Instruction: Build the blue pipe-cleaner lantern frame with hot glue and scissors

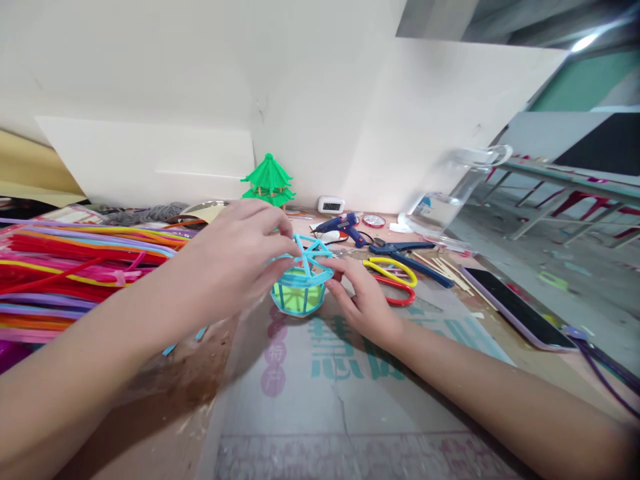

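A small round frame of light blue fuzzy strips [301,283], like pipe cleaners, stands on the work surface between my hands. Spoke-like strips cross its top, and yellow-green panels show inside its lower part. My left hand [245,250] reaches over the frame from the left, fingers bent and closed at its top edge. From the right, my right hand [363,297] pinches the rim between thumb and fingers. The left fingertips partly cover the frame. A green tiered pagoda-like model [269,177] stands behind it.
Bundles of coloured pipe cleaners [60,280] lie at left. A blue glue gun [340,227], a white timer [331,205], scissors with yellow and red handles [395,277] and dark blue pliers [407,253] sit behind right. Further right are a phone [517,307] and a clear water bottle [445,193].
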Demonstrator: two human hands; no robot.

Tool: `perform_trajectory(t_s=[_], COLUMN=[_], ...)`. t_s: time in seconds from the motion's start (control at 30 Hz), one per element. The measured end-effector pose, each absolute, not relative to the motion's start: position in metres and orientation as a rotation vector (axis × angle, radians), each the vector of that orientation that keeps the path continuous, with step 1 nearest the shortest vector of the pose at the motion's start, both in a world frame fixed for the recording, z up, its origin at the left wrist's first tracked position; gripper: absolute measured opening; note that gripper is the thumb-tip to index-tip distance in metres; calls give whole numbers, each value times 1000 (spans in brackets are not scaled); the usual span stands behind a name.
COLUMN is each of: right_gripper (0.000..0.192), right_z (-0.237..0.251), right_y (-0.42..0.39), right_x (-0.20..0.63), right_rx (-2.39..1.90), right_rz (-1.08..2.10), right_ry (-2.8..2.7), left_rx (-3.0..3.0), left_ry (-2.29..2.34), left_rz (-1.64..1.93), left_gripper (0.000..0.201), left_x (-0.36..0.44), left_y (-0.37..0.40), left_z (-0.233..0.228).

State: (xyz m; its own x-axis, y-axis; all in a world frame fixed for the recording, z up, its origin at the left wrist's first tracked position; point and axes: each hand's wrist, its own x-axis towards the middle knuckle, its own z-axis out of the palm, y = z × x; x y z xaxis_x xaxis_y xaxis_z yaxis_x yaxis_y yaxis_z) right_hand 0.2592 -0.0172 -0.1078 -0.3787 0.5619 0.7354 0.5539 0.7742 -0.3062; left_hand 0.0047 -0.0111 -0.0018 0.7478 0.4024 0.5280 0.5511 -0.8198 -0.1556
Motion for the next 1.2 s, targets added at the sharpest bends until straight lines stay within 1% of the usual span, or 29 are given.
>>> perform_trajectory(t_s=[0.13,0.3,0.4,0.97,1.13,1.2], right_gripper=[25,25,25,25,21,18], right_z=[-108,-109,-108,-107,-109,-110], right_y=[-17,-17,-17,-17,-16,-15], right_x=[259,259,259,259,260,261], right_rx=[-824,-832,-830,-830,-825,-828], right_rz=[2,1,6,2,4,11], right_ry=[-2055,-2048,-2051,-2061,-2045,-2014], left_rx=[-2787,-2828,-2769,-2760,-2812,-2839], left_ry=[-793,-771,-762,-824,-860,-912], left_rz=[-720,-752,-795,-707,-718,-758], left_gripper=[27,19,21,25,24,30], left_x=[-1,8,14,20,14,6], left_y=[-2,-4,-7,-6,-6,-1], left_z=[2,-6,-12,-21,-12,-6])
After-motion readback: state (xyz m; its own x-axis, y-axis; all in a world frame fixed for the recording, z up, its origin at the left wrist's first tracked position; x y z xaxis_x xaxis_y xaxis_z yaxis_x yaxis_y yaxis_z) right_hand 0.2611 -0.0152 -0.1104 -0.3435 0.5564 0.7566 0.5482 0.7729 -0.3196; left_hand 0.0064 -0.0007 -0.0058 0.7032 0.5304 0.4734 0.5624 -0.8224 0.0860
